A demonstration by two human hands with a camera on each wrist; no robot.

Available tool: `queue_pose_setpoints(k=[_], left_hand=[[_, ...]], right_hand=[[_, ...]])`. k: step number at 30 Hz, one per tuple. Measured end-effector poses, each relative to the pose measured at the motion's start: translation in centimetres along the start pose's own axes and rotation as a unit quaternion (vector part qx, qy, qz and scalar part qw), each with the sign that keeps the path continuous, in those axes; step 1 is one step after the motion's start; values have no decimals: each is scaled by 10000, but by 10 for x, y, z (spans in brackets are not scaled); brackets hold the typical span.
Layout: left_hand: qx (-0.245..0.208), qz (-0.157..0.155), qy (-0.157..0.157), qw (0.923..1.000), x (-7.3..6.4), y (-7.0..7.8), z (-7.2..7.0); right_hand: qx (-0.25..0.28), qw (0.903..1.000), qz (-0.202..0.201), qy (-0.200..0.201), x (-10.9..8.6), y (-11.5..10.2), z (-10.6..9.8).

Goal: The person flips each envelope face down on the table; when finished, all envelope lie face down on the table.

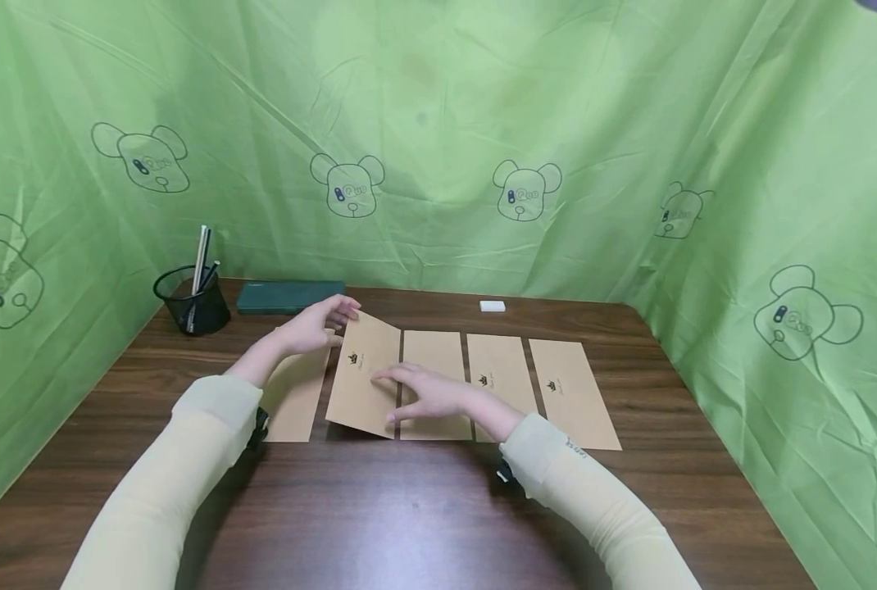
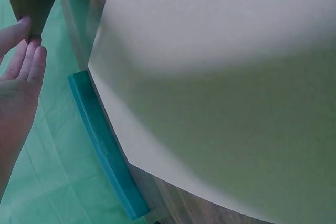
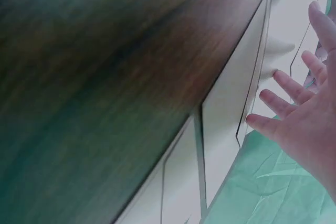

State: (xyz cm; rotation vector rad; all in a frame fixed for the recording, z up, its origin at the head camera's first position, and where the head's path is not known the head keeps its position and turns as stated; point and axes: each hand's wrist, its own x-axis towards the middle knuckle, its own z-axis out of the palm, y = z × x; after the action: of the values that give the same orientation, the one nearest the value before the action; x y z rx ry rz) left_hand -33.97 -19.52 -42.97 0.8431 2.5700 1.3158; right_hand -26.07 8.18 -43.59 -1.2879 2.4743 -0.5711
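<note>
Several brown kraft-paper cards lie in a row across the table. The second card from the left, printed with a small crown, is tilted with its left side raised. My left hand pinches its top left corner, and the left wrist view shows thumb and fingers on the dark corner of that card. Under my left forearm lies the leftmost card. My right hand reaches over the third card, fingers spread toward the tilted card; the right wrist view shows the fingers extended and apart.
A black mesh pen cup with pens stands at the back left, beside a flat dark green box. A white eraser-like block lies at the back. Green curtain encloses the wooden table at back and sides.
</note>
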Motion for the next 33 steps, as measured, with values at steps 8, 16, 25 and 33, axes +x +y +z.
queue_pose_setpoints(k=[8,16,25,33], left_hand=[[208,291,162,9992,0,11,-5],[829,392,373,9951,3,21,-8],[1180,657,428,9899,6,31,-6],[1334,751,284,9878,8,48,-5]], right_hand=[[571,9972,-409,256,2,-8,-7],[1536,9866,-289,469,4,-16,-11],[2438,9681,-44,583,3,-24,-17],[2376,9691,144,651,0,-28,-22]])
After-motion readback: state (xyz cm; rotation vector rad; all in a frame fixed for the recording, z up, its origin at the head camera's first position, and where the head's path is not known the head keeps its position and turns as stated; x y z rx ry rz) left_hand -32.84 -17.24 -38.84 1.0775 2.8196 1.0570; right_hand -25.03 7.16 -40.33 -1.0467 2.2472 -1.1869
